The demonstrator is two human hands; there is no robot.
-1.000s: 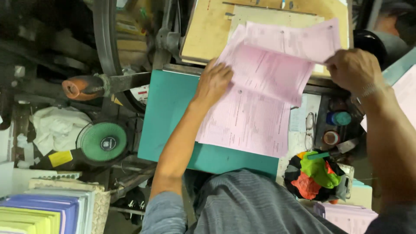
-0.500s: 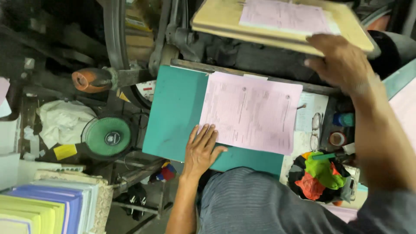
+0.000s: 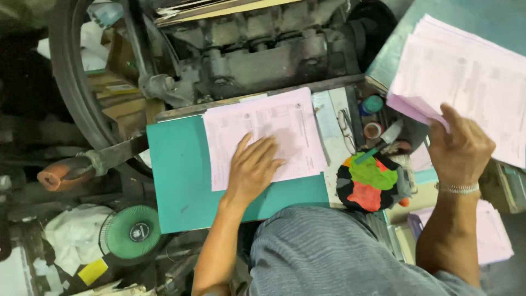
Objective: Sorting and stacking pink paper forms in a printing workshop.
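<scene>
On a teal table (image 3: pixel 181 181) beside dark machinery, the left hand (image 3: pixel 253 167) lies flat, fingers spread, on the pink sheet (image 3: pixel 263 134), best kept square, while the right hand (image 3: pixel 459 148) pinches a pink stack (image 3: pixel 466 82) at far right.

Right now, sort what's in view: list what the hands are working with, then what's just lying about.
In use:
left hand flat on pink sheets
teal board beneath them
right hand gripping pink stack

Lying about:
green fan
tape rolls
eyeglasses
multicoloured cloth
orange-handled lever
</scene>
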